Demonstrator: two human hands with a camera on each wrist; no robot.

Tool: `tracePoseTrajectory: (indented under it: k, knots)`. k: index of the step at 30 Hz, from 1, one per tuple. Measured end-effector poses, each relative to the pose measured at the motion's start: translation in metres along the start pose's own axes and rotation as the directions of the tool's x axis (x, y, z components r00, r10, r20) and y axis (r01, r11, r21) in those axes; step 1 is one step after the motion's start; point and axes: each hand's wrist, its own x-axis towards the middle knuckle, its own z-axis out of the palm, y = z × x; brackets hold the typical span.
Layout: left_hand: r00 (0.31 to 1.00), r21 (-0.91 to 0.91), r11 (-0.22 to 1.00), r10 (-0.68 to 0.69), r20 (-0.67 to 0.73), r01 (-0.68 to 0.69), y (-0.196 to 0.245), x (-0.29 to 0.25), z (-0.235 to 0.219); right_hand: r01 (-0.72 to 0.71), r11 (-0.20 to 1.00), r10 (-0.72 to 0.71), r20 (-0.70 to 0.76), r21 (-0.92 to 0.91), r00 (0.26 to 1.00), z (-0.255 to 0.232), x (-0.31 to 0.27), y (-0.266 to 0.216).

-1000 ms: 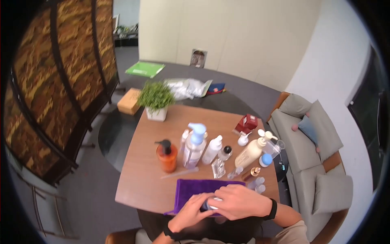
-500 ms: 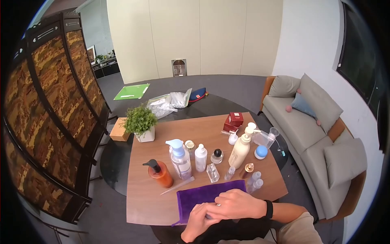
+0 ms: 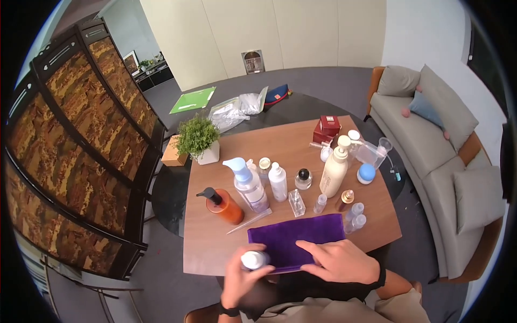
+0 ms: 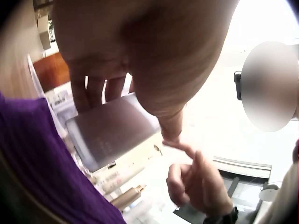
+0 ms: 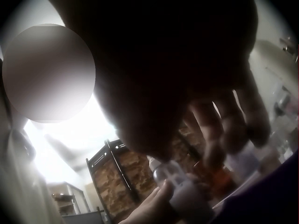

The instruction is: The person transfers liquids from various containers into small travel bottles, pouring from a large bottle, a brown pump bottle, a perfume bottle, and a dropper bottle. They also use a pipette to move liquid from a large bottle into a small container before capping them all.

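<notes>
In my left hand (image 3: 237, 281) I held a white-capped bottle (image 3: 253, 260), fingers curled round one side and thumb on the other, its cap facing up. That sidelong grip, I judged, left the cap uncovered. The bottle was off the table, by the near left corner of the purple cloth (image 3: 293, 236). My right hand (image 3: 349, 262) held nothing; it hung over the cloth's right part, index finger and thumb spread apart. The cloth was probably laid there as a soft working spot.

Just beyond it lay a clear stick (image 3: 249, 221), with the orange pump bottle (image 3: 227, 209) to its left. The blue-topped pump bottle (image 3: 251, 189), the square glass bottle (image 3: 297, 203) and the cream pump bottle (image 3: 334, 175) stood between me and the table's far side, partly blocking any reach. Farther off were the potted plant (image 3: 197, 139) and red boxes (image 3: 327, 128).
</notes>
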Motion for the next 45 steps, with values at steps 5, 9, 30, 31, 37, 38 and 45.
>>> tracePoseTrajectory:
  k: [5,9,30,31,37,38,45]
  knots:
    - [0.952,-0.026,1.0,-0.02,-0.305,0.013,-0.016,0.006,-0.056,-0.006,1.0,0.001,0.165,0.027,0.986,0.019,-0.039,0.036]
    - [0.929,-0.026,0.999,-0.034,-0.369,0.027,-0.032,0.033,-0.087,-0.1,0.984,0.087,0.091,0.147,0.992,0.028,-0.06,0.039]
    - [0.925,0.068,0.995,-0.038,-0.377,0.069,-0.054,0.075,-0.079,-0.333,0.918,0.328,0.063,0.213,0.943,0.024,-0.107,0.058]
    - [0.923,0.065,0.996,-0.024,-0.385,0.053,-0.052,0.075,-0.074,-0.32,0.919,0.317,0.052,0.229,0.947,0.025,-0.107,0.059]
    - [0.935,0.163,0.983,-0.023,-0.353,0.086,-0.062,0.071,-0.079,-0.289,0.928,0.279,0.073,0.234,0.957,0.027,-0.104,0.06]
    - [0.937,0.156,0.984,-0.025,-0.348,0.084,-0.064,0.068,-0.079,-0.273,0.933,0.258,0.094,0.236,0.962,0.028,-0.105,0.062]
    - [0.635,0.38,0.897,0.43,-0.641,-0.223,-0.046,0.02,-0.07,-0.264,0.907,0.265,0.042,0.327,0.963,0.036,-0.109,0.068]
